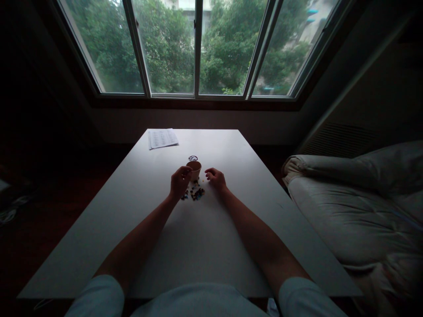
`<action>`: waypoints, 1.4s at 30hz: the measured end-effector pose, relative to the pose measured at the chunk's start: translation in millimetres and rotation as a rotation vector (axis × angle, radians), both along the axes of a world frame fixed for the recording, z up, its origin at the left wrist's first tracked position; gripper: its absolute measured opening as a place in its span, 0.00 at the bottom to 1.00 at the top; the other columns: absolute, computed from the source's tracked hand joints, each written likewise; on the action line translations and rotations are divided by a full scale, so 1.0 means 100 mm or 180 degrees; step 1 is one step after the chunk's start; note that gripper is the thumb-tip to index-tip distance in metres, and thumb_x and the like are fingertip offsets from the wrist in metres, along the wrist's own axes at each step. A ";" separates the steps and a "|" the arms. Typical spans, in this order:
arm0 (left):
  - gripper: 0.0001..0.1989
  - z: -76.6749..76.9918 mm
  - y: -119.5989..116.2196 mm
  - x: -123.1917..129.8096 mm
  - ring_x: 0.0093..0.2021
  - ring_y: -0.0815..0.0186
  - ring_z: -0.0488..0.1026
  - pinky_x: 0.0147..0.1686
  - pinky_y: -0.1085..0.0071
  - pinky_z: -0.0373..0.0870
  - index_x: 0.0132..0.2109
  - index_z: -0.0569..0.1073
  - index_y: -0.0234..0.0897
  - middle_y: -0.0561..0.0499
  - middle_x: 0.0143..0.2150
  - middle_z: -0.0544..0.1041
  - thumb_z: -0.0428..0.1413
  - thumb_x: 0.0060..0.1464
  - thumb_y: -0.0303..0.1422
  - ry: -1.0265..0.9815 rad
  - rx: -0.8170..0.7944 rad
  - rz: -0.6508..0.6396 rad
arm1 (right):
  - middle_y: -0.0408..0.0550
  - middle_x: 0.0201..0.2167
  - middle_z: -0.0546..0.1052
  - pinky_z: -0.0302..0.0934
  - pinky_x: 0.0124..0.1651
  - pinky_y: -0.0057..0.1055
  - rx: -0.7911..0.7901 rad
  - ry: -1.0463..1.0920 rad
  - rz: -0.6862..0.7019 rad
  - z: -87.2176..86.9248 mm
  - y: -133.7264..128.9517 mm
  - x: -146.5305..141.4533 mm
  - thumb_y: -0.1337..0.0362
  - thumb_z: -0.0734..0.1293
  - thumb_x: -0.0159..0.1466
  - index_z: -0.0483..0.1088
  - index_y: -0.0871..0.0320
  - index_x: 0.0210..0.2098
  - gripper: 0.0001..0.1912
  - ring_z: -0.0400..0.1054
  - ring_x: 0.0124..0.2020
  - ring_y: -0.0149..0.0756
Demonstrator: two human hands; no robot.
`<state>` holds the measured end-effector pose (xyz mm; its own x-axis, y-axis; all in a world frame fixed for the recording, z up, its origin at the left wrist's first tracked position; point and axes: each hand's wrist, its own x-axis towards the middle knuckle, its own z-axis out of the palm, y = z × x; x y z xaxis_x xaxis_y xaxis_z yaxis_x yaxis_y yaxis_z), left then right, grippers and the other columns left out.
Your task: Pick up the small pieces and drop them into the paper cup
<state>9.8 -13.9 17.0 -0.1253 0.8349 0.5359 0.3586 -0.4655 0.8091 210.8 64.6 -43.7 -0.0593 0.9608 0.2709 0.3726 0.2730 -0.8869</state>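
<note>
A paper cup (pixel 195 174) stands upright on the white table, its open brown inside showing. Against its left side is my left hand (pixel 180 179), fingers bent together at the rim; what they hold, if anything, is too small to tell. Just right of the cup, apart from it, my right hand (pixel 216 178) rests near the tabletop with curled fingers; whether it holds something cannot be seen. Several small dark and coloured pieces (pixel 197 193) lie scattered in front of the cup, some close to my left wrist. Behind the cup lies a small round item (pixel 193 158) with a dark rim.
Printed papers (pixel 163 138) lie at the far left of the white table (pixel 198 246). Beyond the table is a wall with a wide window (pixel 194 53). A padded light cover (pixel 343 211) is beside the table on the right.
</note>
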 end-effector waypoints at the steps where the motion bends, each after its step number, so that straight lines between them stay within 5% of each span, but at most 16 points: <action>1: 0.07 0.00 0.00 0.00 0.34 0.68 0.74 0.35 0.72 0.69 0.43 0.76 0.38 0.50 0.37 0.79 0.56 0.57 0.32 -0.0089 -0.0012 0.0004 | 0.45 0.29 0.79 0.65 0.32 0.27 -0.0006 0.0004 0.0008 0.00 0.00 0.00 0.62 0.61 0.59 0.76 0.57 0.40 0.14 0.73 0.28 0.33; 11: 0.20 0.06 0.03 0.05 0.32 0.68 0.73 0.30 0.73 0.71 0.51 0.77 0.34 0.44 0.44 0.80 0.58 0.52 0.36 -0.1375 -0.0730 -0.0353 | 0.45 0.29 0.78 0.65 0.31 0.26 0.0030 0.0006 0.0011 0.00 -0.01 -0.01 0.62 0.61 0.59 0.76 0.57 0.39 0.14 0.72 0.28 0.32; 19: 0.30 0.18 0.03 0.00 0.27 0.72 0.71 0.22 0.75 0.66 0.61 0.69 0.33 0.39 0.55 0.76 0.59 0.52 0.37 -0.1403 -0.1033 -0.0842 | 0.44 0.29 0.79 0.65 0.32 0.26 0.0019 -0.0040 0.0002 0.02 -0.05 -0.01 0.63 0.61 0.60 0.76 0.57 0.40 0.14 0.73 0.28 0.32; 28: 0.22 0.31 0.04 -0.12 0.24 0.74 0.68 0.23 0.75 0.67 0.53 0.74 0.32 0.43 0.44 0.80 0.56 0.55 0.40 -0.0633 -0.0747 -0.0713 | 0.44 0.29 0.79 0.65 0.32 0.26 -0.0035 -0.0053 -0.0023 0.05 -0.06 -0.01 0.63 0.61 0.59 0.76 0.57 0.39 0.14 0.72 0.28 0.32; 32: 0.12 0.34 0.03 -0.28 0.23 0.72 0.68 0.23 0.76 0.61 0.40 0.77 0.35 0.50 0.30 0.78 0.55 0.56 0.38 0.0601 -0.0713 -0.0609 | 0.44 0.29 0.78 0.65 0.32 0.26 -0.0011 -0.0031 -0.0015 0.04 -0.05 0.00 0.63 0.61 0.59 0.76 0.57 0.39 0.14 0.72 0.28 0.32; 37: 0.05 0.34 -0.04 -0.47 0.26 0.71 0.68 0.27 0.76 0.58 0.32 0.77 0.38 0.53 0.27 0.76 0.56 0.50 0.31 0.2407 -0.0755 -0.1414 | 0.44 0.29 0.78 0.65 0.32 0.26 0.0047 -0.0001 0.0027 0.03 -0.06 0.01 0.63 0.61 0.59 0.76 0.57 0.39 0.14 0.73 0.28 0.32; 42: 0.09 0.34 -0.08 -0.47 0.28 0.69 0.70 0.29 0.75 0.59 0.33 0.77 0.39 0.52 0.29 0.78 0.53 0.47 0.26 0.2895 -0.1001 -0.1921 | 0.44 0.29 0.79 0.65 0.32 0.26 0.0021 -0.0057 0.0007 0.02 -0.05 0.01 0.63 0.61 0.60 0.77 0.57 0.40 0.14 0.72 0.28 0.32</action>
